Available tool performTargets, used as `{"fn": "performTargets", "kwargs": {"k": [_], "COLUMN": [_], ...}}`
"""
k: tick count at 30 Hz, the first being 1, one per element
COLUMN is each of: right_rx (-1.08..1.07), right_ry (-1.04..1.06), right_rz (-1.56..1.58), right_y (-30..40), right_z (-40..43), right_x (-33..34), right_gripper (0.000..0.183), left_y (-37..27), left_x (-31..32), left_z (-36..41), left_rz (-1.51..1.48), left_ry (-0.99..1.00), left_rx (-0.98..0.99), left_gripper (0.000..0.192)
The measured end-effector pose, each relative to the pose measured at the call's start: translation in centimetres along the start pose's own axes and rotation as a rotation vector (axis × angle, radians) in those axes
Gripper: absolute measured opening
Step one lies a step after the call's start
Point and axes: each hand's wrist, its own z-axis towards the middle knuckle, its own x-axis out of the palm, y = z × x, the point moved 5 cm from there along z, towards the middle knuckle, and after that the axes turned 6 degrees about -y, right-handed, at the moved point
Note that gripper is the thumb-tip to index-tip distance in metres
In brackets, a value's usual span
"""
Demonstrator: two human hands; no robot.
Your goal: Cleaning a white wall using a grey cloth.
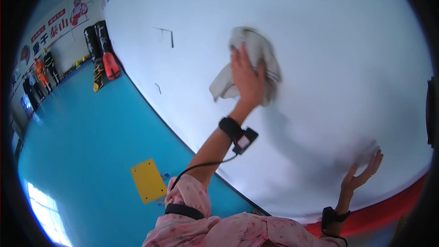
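Observation:
My left hand presses a pale grey-beige cloth against a white wall, fingers spread over it. The cloth is bunched, with a loose corner out to the left, and its outline is blurred. Lower on the right, my right hand is raised beside the wall with its fingers apart and nothing in it. Whether its fingertips touch the surface, I cannot tell. A black strap with a small box and a cable sits on my left wrist, and another black strap is around the right.
A yellow board stands low over the blue floor. Black bags and a red bag lean at the far corner. Mannequins in uniforms line the far wall. A red band runs along the lower right.

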Motion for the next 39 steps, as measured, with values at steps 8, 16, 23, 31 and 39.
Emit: {"fn": "performTargets", "kwargs": {"k": [8, 16, 23, 31, 39], "right_rx": [0.310, 0.195, 0.161, 0.174, 0.411], "right_ry": [-0.286, -0.140, -0.203, -0.254, -0.388], "right_rz": [0.110, -0.135, -0.311, 0.034, 0.275], "right_y": [-3.6, -8.3, -6.2, -7.7, -7.3], "right_z": [0.9, -2.5, -2.3, -4.8, -4.5], "right_x": [-2.8, -2.8, -0.9, -1.9, -3.9], "right_gripper": [0.054, 0.052, 0.055, 0.069, 0.079], "left_y": [-18.3, -21.0, -17.4, -24.9, -29.7], "left_x": [3.2, 4.6, 5.6, 6.7, 5.4], "left_z": [-27.2, -17.0, 5.8, -15.1, -18.4], "left_rz": [-0.488, -0.774, -0.341, -0.267, -0.695], "left_ry": [0.647, 0.908, -0.053, 0.421, 0.867], "left_rx": [1.028, 0.980, 0.597, 0.914, 1.129], "left_gripper": [0.036, 0.027, 0.066, 0.079, 0.035]}}
